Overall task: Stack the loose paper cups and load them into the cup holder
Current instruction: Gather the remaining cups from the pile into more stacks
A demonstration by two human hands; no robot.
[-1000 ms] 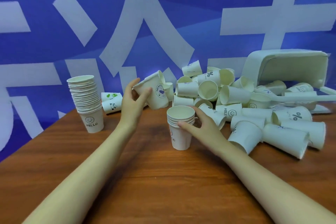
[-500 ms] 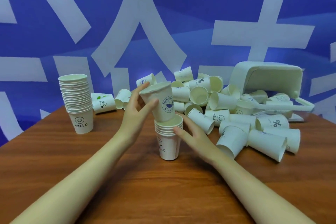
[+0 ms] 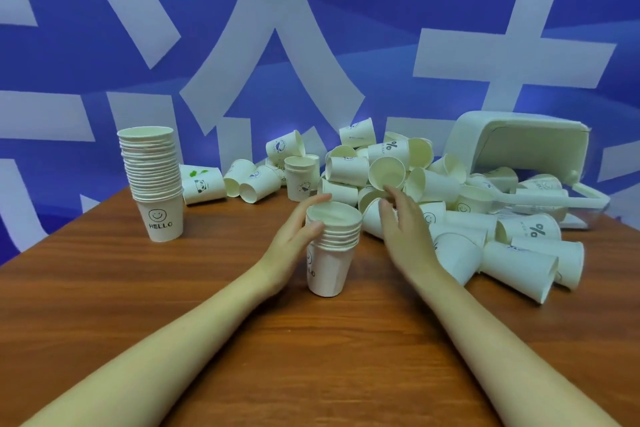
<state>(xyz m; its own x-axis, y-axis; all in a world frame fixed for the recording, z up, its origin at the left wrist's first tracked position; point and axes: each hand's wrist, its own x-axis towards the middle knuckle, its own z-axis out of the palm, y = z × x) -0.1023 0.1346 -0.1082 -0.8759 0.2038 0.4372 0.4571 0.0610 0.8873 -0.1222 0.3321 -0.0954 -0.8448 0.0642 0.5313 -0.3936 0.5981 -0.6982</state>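
Observation:
A short stack of white paper cups (image 3: 331,253) stands upright on the brown table (image 3: 173,305), near the middle. My left hand (image 3: 294,239) holds it at the rims, thumb in front and fingers curved round the back. My right hand (image 3: 405,232) hovers just right of the stack with straight fingers, holding nothing, its fingertips close to a lying cup (image 3: 372,218) at the pile's edge. The pile of loose cups (image 3: 433,184) spreads across the back right. A tall stack of cups (image 3: 154,177) with a "HELLO" smiley stands at the left.
A white plastic bin (image 3: 519,146) lies on its side behind the pile at the far right, cups spilling from it. A few loose cups (image 3: 204,184) lie beside the tall stack. A blue wall with white characters rises right behind the table.
The cup my left hand carried now sits nested in the short stack. My right hand has let go of the stack and moved right, toward the pile.

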